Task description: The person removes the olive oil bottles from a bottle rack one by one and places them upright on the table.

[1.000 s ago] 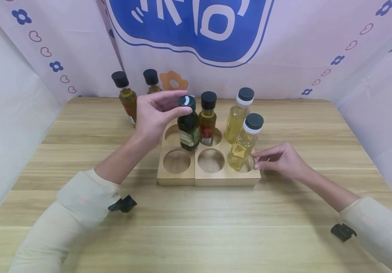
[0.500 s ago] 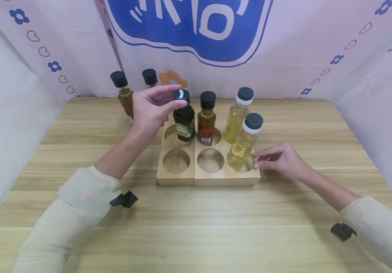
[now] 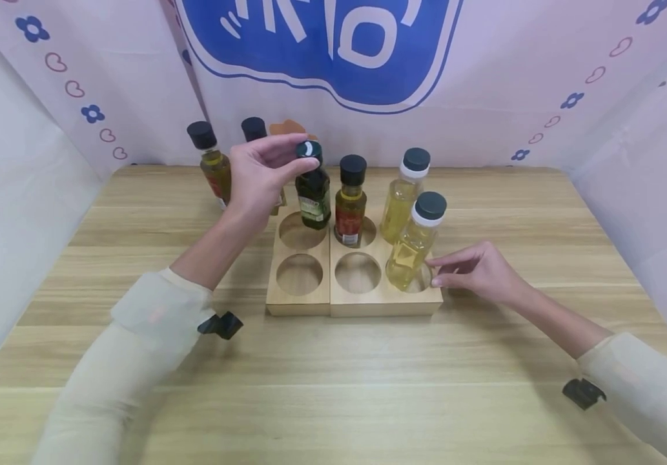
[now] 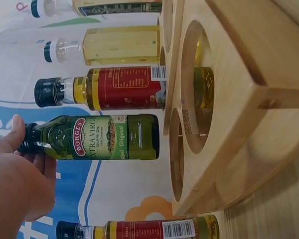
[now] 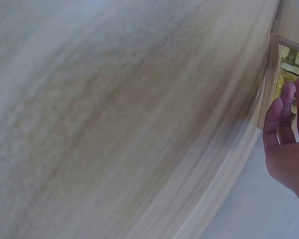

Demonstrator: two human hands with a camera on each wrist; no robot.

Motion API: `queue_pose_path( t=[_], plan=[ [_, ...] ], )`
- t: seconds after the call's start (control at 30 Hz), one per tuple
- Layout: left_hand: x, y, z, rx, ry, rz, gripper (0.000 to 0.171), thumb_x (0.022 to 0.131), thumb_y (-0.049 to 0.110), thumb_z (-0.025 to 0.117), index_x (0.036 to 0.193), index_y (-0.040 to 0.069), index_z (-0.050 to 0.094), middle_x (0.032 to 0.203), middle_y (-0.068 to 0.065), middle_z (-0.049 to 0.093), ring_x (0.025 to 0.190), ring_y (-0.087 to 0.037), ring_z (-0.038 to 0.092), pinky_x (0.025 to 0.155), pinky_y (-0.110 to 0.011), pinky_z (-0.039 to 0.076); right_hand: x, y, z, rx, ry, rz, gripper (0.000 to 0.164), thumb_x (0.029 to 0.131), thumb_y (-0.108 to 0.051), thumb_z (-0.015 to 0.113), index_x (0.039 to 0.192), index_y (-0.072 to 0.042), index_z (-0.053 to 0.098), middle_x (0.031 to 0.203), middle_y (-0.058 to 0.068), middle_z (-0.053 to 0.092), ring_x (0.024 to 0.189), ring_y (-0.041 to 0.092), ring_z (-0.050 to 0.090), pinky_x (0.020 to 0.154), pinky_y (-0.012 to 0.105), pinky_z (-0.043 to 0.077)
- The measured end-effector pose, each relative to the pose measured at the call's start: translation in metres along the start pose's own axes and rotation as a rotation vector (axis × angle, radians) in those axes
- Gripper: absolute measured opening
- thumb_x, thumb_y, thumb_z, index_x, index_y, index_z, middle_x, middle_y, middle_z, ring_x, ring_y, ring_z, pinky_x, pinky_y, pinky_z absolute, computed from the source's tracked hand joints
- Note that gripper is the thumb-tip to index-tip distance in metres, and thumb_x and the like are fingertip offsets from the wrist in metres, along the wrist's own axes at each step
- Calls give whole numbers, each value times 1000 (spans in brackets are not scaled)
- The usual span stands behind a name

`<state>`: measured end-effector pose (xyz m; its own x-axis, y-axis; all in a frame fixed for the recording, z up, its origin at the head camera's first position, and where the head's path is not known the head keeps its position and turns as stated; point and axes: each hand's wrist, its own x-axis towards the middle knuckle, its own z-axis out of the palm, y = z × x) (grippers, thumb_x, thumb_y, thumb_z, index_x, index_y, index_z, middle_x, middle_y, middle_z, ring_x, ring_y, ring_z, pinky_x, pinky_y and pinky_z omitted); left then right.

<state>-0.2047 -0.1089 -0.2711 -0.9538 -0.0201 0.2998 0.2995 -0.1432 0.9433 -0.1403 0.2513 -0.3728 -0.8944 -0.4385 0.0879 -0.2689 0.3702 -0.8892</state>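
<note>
Dark green bottle (image 3: 313, 201), hanging below the left grip (image 3: 256, 173) that pinches its cap (image 3: 309, 150), held above the wooden rack (image 3: 300, 309)

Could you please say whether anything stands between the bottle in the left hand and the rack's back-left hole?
Nothing visible does; only a gap separates the green bottle from the hole. The red-label bottle stands beside that path.

Right hand (image 5: 289, 154) at 3 o'clock, fingers pointing to 12, tips overlapping open side of wooden rack (image 5: 295, 20) at 2; contact unclear. Yellowish glass (image 5: 278, 87) inside. Blurred wood-grain tabletop (image 5: 114, 119) fills 6 through 12. Pale surface (image 5: 249, 194) at 5.
</note>
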Motion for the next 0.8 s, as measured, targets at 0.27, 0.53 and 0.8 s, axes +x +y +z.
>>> queue_pose_path(
  t=[0.27,0.53,0.8],
  plan=[
    [10,-6,-1,-2,60,-12,32,81,-7,85,112,0,79,108,-10,79,100,-16,76,93,-29,60,0,1,0,-2,-3,-2,30,78,9,84,107,10,75,98,24,75,74,11,75,64,25,62],
    [19,-8,-3,-19,92,-22,32,81,-6,85,113,-1,78,106,-9,79,102,-16,76,96,-29,59,0,0,0,-9,-1,2,30,78,9,84,107,10,75,99,24,75,76,10,75,66,25,63],
    [25,-10,-4,-28,107,-59,33,82,-3,86,114,2,79,109,-10,79,102,-16,76,97,-29,58,1,0,0,-1,-2,-2,30,78,9,84,107,10,75,101,24,75,78,10,76,69,26,63]
  ],
)
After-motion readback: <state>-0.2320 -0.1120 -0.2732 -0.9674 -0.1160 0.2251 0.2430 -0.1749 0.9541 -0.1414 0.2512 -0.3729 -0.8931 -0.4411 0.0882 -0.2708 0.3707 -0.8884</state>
